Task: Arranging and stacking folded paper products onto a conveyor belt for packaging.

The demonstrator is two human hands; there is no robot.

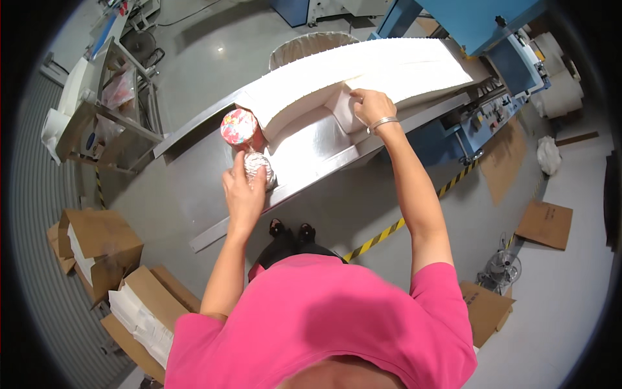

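At the near left end of the metal table (pixel 214 181), my left hand (pixel 245 194) is closed around a round, silvery, wrinkle-topped object (pixel 257 166). Its kind is unclear. Just beyond it stands a round container (pixel 240 128) with a red, white and multicoloured top. My right hand (pixel 374 107), a bracelet at the wrist, has its fingers bent at the near edge of a short white stack (pixel 339 107), thumb and forefinger against it. The fingertips are partly hidden. Behind this runs a long, curved row of packed white sheets (pixel 350 65).
A lined bin (pixel 311 48) stands behind the table, and a blue machine (pixel 483 26) at its far right end. Open cartons (pixel 107 246) sit at the lower left. Yellow-black tape (pixel 389 230) crosses the floor. A small fan (pixel 502 267) stands at the right.
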